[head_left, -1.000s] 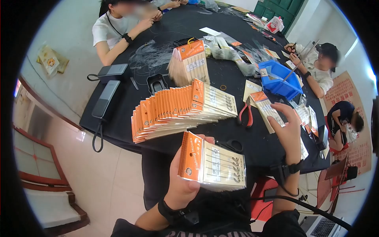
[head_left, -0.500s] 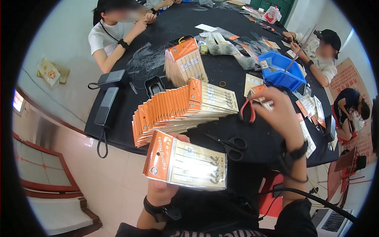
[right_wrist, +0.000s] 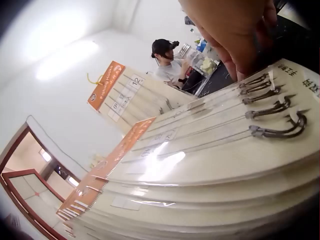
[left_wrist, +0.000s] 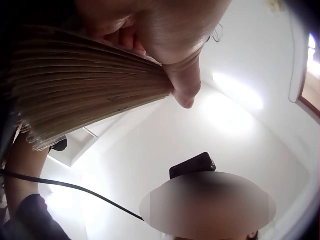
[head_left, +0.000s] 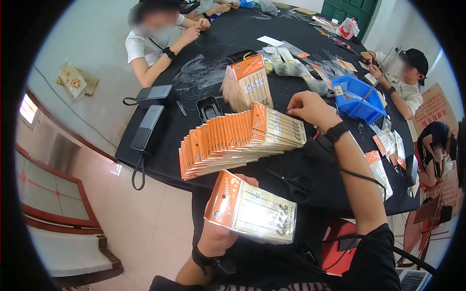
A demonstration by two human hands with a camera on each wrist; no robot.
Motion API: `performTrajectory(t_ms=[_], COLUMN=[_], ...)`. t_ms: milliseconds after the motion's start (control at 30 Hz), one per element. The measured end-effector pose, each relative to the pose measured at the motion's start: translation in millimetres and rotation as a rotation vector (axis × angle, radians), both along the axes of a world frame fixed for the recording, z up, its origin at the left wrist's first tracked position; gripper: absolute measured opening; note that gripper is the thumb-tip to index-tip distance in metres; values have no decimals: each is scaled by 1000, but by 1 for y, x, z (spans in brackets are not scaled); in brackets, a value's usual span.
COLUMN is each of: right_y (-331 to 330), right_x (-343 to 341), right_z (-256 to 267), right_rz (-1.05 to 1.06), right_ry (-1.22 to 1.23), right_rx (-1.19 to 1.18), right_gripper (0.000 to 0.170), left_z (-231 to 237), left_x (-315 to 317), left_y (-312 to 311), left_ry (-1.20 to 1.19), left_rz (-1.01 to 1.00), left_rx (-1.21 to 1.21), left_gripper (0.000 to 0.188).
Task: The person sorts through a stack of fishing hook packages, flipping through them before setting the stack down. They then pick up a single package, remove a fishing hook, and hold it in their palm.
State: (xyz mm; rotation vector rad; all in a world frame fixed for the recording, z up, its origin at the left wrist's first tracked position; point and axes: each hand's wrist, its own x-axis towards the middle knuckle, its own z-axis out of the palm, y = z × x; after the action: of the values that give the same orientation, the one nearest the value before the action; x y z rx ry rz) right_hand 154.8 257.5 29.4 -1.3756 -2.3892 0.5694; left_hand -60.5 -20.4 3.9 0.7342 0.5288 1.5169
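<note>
In the head view my left hand grips a thick stack of fishing hook packets, with orange headers and clear fronts. From the left wrist view, the thumb presses one edge of the stack, layered like pages. My right hand is bent over the right end of a long fanned row of fishing hook packets. In the right wrist view its fingers come right to the far edge of the top packet, near the dark hooks; I cannot tell whether they pinch it.
An upright bundle of hook packets stands behind the row. Scissors lie in front, and a blue bin stands to the right. Power banks lie at the left edge. Other people sit round the black table.
My right hand has moved left and away from me, from a small pile of packets by the pliers to the fanned row's end. The left hand keeps its stack, its tilt slightly changed.
</note>
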Motion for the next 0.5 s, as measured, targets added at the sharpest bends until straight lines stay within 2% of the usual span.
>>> performTrajectory(t_ms=[167,233,300,367,500], right_y=[-25,-38,-63,-91,-134], right_x=[15,41,67,95,102], right_z=[16,24,32,26,22], right_rz=[-65,-123,-343,-420,-493], right_ry=[70,223,48,-19,-98], right_rx=[-9,32,209,230,156], right_gripper=[14,23,32,44,54], left_z=[1,3,3,0,-3], left_x=[3,2,1,2,11], left_y=[1,1,0,1,4], left_ry=[-21,-14,-15,-22,-33], left_rz=[-13,-30,-37,-40,-76], left_rx=[-28,-24,-20,-17,-51], left_gripper=[106,107,108,109,109])
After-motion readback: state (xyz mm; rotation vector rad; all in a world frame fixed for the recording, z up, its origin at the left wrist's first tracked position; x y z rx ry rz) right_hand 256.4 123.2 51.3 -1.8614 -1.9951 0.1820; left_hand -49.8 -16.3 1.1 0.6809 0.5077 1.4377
